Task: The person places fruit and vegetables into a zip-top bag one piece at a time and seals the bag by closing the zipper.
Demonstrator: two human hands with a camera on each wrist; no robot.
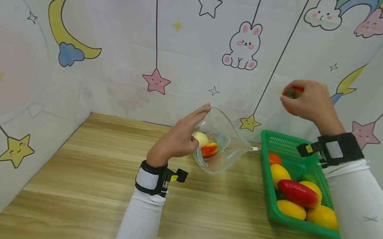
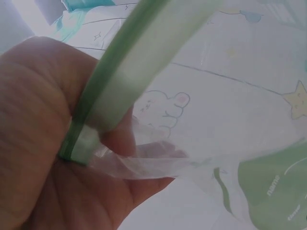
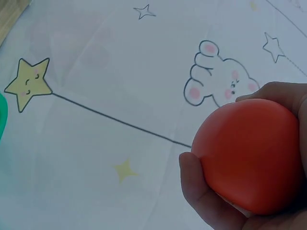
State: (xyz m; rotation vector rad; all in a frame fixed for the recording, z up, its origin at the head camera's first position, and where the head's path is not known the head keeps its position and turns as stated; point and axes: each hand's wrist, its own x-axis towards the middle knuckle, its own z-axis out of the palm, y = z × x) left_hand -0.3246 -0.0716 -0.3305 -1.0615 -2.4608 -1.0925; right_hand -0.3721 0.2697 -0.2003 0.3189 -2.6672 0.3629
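My left hand (image 1: 180,137) grips one side of the mouth of a clear zip bag (image 1: 223,163). The bag's green zip strip (image 2: 108,72) runs between thumb and fingers in the left wrist view. Inside the bag lie a pale round fruit (image 1: 201,139) and a red-and-yellow fruit (image 1: 209,150). My right hand (image 1: 312,102) is raised above the green basket (image 1: 302,225) and holds a red tomato (image 3: 249,155) with a green leafy top, fingers curled round it. The palm hides part of the tomato.
The basket stands at the right of the wooden table (image 1: 99,210). It holds a long red fruit (image 1: 298,193), several yellow fruits (image 1: 291,209), an orange-red fruit (image 1: 274,158) and a green one (image 1: 309,179). A printed white cloth (image 1: 122,51) hangs behind the table.
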